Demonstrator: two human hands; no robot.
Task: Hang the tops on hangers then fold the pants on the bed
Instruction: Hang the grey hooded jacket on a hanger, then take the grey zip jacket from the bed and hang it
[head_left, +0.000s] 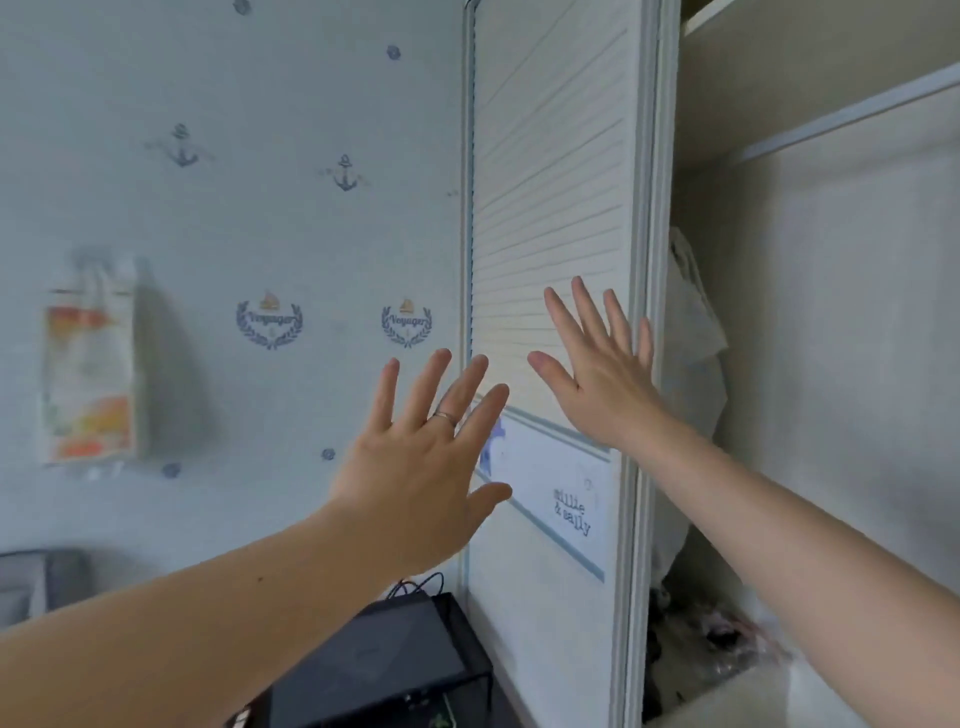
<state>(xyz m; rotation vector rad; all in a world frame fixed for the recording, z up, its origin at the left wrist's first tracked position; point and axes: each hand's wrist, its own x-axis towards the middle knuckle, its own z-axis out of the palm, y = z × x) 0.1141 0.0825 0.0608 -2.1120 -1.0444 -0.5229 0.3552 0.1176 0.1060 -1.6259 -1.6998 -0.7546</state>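
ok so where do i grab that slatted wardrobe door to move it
No handle shows on the wardrobe door, so take its raised right edge frame. Come from the right, where the wardrobe stands open and that edge is free to hook onto. The slats look too shallow to grip. The open right hand is nearest. Whether it slides or swings can't be told.

Child's bedroom in a home, pale wallpaper (234, 208) printed with anchors and "Voyager" crests at left, white louvred wardrobe door (550, 208) at centre, open wardrobe (831, 260) with rail (852, 111) at right
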